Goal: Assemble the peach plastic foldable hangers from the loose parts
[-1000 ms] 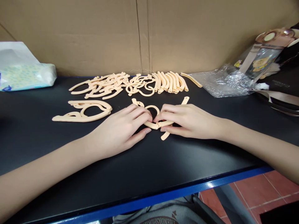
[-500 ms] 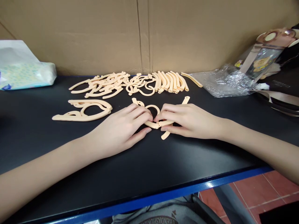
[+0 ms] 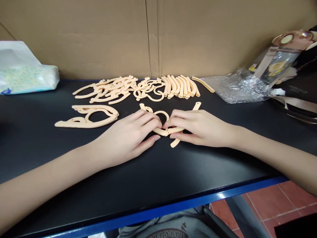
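Observation:
Both hands grip a partly joined folding hanger (image 3: 162,132) of cream plastic at the middle of the table. My left hand (image 3: 135,137) is closed round its left arm, the thumb along the near side. My right hand (image 3: 190,127) pinches the right arm beside the centre joint. A curved piece shows as a ring between the hands, and much of the hanger is hidden under the fingers. From beneath my right hand sticks out the end of a loose-looking strip (image 3: 175,142). To the left lies a folded hanger (image 3: 99,125).
Along the back lie a heap of cream hanger arms (image 3: 111,88), several hooks (image 3: 148,89) and a row of curved strips (image 3: 182,86). A tissue pack (image 3: 29,77) sits far left. A clear plastic bag (image 3: 237,87) and a bottle (image 3: 282,62) are at right. Blue trim marks the table's front edge (image 3: 178,206).
Hands and hanger keep almost the same place and grip. Only a very slight shift of the whole view shows.

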